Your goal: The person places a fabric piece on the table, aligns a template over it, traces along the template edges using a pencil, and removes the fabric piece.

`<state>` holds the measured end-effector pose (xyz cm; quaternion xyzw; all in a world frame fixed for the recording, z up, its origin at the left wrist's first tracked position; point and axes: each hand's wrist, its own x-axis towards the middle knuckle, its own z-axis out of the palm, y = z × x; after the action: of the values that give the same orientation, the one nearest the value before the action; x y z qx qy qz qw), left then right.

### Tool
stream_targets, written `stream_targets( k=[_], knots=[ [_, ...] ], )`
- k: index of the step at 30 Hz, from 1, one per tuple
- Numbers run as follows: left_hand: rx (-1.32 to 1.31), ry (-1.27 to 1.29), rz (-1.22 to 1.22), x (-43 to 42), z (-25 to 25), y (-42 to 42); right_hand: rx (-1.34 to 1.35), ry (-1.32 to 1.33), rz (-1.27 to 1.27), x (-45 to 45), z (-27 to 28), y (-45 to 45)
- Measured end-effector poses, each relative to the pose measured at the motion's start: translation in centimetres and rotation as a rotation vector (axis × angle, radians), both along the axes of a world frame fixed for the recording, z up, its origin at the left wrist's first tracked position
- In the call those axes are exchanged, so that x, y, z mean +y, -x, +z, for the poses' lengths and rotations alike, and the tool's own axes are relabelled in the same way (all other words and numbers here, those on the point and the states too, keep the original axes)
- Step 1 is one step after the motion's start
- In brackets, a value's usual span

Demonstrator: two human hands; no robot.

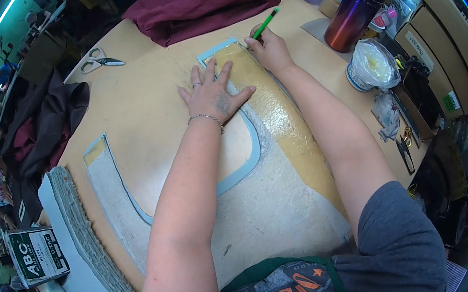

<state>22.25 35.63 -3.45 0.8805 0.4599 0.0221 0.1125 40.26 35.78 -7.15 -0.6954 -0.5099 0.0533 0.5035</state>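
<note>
My left hand (214,94) lies with spread fingers on the upper arm of a large U-shaped piece, pressing it to the table. The piece (254,213) is greyish white with a light blue edge, and a shiny yellowish strip (269,98) runs along its right side. At the strip's far right corner, my right hand (270,51) is closed around a green pencil (267,22), whose upper end points up and to the right. The pencil's tip is hidden by the fingers.
Scissors (99,61) and folded maroon fabric (205,3) lie on the far side of the table (144,81). A purple-orange bottle (353,11) and a plastic-covered tub (372,65) stand right. Small snips (404,154) rest near the right edge. Stacked grey sheets (84,234) lie left.
</note>
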Motion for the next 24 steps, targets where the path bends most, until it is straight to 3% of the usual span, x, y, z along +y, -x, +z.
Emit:
stream_targets(
  k=[3, 7, 13, 16, 19, 24],
  knots=[
    [-0.002, 0.001, 0.001, 0.1, 0.0, 0.1, -0.073, 0.075, 0.003, -6.0, 1.3, 1.1],
    [-0.017, -0.070, 0.000, -0.1, -0.6, 0.1, 0.028, 0.141, 0.017, -15.6, 2.2, 3.6],
    [0.067, -0.138, 0.047, -1.0, -0.3, -0.5, 0.143, 0.003, 0.008, -16.6, 0.7, 3.3],
    [0.135, -0.961, -0.202, -2.7, -3.5, -1.6, 0.116, -0.023, 0.010, -16.4, 1.0, 3.1],
    [0.001, 0.009, -0.325, -9.3, 0.3, -2.3, 0.100, -0.016, 0.010, -16.6, 0.9, 3.2],
    [0.036, 0.041, -0.377, -10.0, -0.1, -1.8, 0.120, -0.038, 0.014, -16.6, 0.4, 2.9]
  ],
)
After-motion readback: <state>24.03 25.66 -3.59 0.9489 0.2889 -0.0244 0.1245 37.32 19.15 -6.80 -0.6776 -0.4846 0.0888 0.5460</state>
